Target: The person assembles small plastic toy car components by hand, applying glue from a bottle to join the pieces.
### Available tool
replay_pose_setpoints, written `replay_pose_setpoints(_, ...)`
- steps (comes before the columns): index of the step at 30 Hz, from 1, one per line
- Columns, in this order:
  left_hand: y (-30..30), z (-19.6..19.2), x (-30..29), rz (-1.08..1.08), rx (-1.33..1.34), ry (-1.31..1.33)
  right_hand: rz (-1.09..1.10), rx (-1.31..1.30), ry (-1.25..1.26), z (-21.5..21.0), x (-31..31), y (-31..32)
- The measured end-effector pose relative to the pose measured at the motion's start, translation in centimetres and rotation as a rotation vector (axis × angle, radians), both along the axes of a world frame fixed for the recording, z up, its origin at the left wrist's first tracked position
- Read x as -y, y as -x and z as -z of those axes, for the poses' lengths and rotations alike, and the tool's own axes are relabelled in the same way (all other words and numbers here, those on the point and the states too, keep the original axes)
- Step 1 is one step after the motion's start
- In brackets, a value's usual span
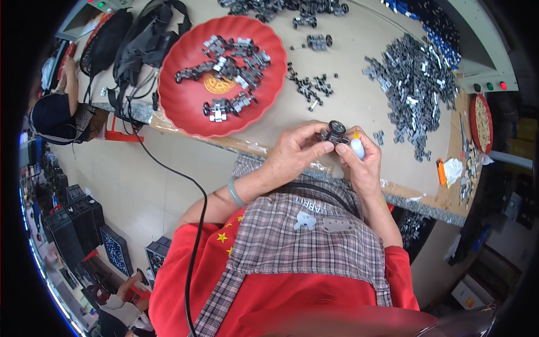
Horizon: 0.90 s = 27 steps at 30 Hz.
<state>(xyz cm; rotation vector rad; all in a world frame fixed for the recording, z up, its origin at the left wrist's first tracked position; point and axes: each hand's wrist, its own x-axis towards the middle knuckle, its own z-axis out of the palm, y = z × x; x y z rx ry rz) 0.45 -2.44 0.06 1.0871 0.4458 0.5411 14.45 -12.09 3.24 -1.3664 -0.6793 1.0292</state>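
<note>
Above the table's near edge my left hand [300,149] pinches a small black wheeled assembly, like a toy car chassis, with a round wheel [337,127] on top. My right hand [364,165] is closed round a small white bottle [357,148] with a yellow tip, and its fingers also meet the assembly's right side. The bottle's tip points up and away from me. Fingers cover much of the assembly's lower part. To the left, a red scalloped bowl [185,106] holds several similar wheeled assemblies [224,67].
A large heap of grey and black parts [412,90] covers the table's right side. Small axle-like pieces [309,87] lie beyond my hands, with more assemblies [281,7] at the far edge. An orange cutter [441,172] lies at right. A black cable [168,165] hangs at left, near a seated person [56,115].
</note>
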Motion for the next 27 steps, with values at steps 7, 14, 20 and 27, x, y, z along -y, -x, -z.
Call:
replay_pose_setpoints(7, 0.4, -0.9, -0.2, 0.036, -0.104, -0.306, -0.086, 0.257, -0.061, -3.3, -5.9, -0.6)
replay_pose_setpoints(14, 0.7, -1.3, -1.0, 0.116, -0.266, -0.503, -0.312, 0.574, -0.233, -1.9, -13.6, 2.2)
replay_pose_setpoints(20, 0.4, -0.9, -0.8, 0.091, -0.105, -0.409, -0.103, 0.725, -0.17, -0.9, -15.9, -3.7)
replay_pose_setpoints(27, 0.4, -0.7, -0.9, 0.126, -0.078, -0.5, -0.228, 1.263, -0.188, -0.4, -17.1, -7.8)
